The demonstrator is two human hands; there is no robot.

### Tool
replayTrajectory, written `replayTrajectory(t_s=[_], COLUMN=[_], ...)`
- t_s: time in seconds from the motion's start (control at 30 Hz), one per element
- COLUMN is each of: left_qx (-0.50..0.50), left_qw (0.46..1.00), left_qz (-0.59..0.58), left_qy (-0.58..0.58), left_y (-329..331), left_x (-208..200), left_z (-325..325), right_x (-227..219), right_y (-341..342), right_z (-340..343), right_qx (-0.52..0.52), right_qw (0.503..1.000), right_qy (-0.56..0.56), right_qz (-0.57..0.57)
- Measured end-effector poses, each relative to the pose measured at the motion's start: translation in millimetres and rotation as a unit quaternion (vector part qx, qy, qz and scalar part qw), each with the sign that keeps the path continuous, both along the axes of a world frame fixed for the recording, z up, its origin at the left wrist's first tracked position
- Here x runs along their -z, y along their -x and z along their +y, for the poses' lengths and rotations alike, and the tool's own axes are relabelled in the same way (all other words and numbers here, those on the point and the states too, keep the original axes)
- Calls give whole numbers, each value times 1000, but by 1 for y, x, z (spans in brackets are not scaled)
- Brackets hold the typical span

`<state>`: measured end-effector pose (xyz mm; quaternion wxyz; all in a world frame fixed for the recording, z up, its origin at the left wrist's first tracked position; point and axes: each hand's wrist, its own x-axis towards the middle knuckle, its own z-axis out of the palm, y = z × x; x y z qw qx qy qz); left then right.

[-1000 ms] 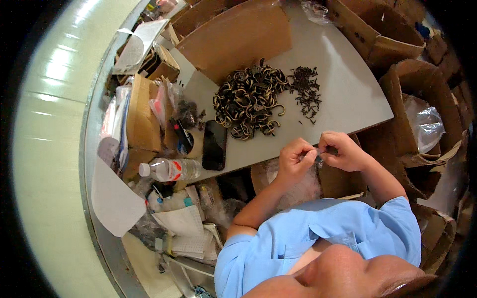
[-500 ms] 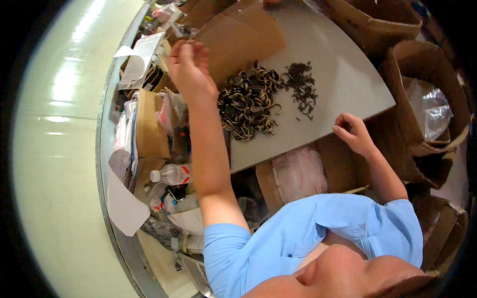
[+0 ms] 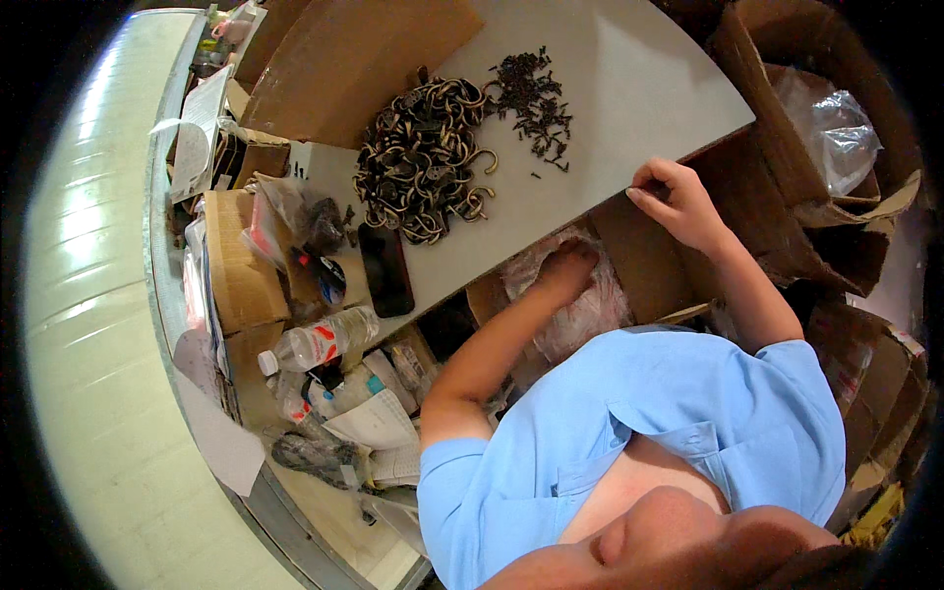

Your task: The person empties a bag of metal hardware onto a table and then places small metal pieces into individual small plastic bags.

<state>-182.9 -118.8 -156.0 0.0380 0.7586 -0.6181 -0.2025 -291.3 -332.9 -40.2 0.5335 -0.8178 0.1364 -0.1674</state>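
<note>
My left hand [image 3: 570, 270] is lowered below the table's edge, over a cardboard box [image 3: 644, 251] lined with clear plastic film [image 3: 600, 305]. Its fingers are in shadow and mostly hidden. Just off the near edge of the table, my right hand [image 3: 678, 202] is raised with its fingers curled and thumb close to the index finger; anything pinched there is too small to make out. On the grey tabletop [image 3: 629, 88] lies a heap of bronze-coloured, hook-shaped metal fittings [image 3: 423, 162]. Right of it are scattered small dark screws [image 3: 531, 103].
A black phone [image 3: 386, 270] lies by the table's near left edge. Further left are a plastic bottle [image 3: 320, 339], papers [image 3: 379, 428] and a small carton [image 3: 241, 261]. A cardboard sheet [image 3: 344, 69] stands behind the heap. At right, an open carton [image 3: 787, 187] holds clear plastic [image 3: 841, 138].
My left hand has come back from the far left, over the clutter, down to the box below the table edge. The right hand stays near the edge, still curled. The view has shifted.
</note>
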Motion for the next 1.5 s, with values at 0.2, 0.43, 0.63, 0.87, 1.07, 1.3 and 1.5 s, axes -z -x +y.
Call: replayTrajectory(t_s=[0.2, 0.43, 0.63, 0.87, 1.07, 1.3, 1.5], left_qx=[71, 83, 112, -85, -273, -387, -439], left_qw=[959, 992, 980, 947, 831, 655, 648], left_qz=[53, 44, 97, 308, 469, 562, 430], left_qy=[-269, -79, -134, 38, 126, 324, 449], left_y=[-19, 13, -10, -24, -4, 8, 23], left_x=[-1, -31, -16, -84, -95, -98, -104], left_z=[9, 11, 17, 21, 31, 30, 20], right_x=[1, 11, 9, 14, 13, 19, 13], right_y=[6, 0, 1, 11, 10, 10, 10], right_z=[8, 24, 27, 45, 59, 59, 64], right_qx=[-14, -110, -148, -273, -279, -186, -105], right_qw=[1000, 993, 985, 935, 943, 859, 924], right_qy=[1, 34, 55, -4, -95, -453, -349], right_qz=[7, 25, 68, 228, 151, 148, 118])
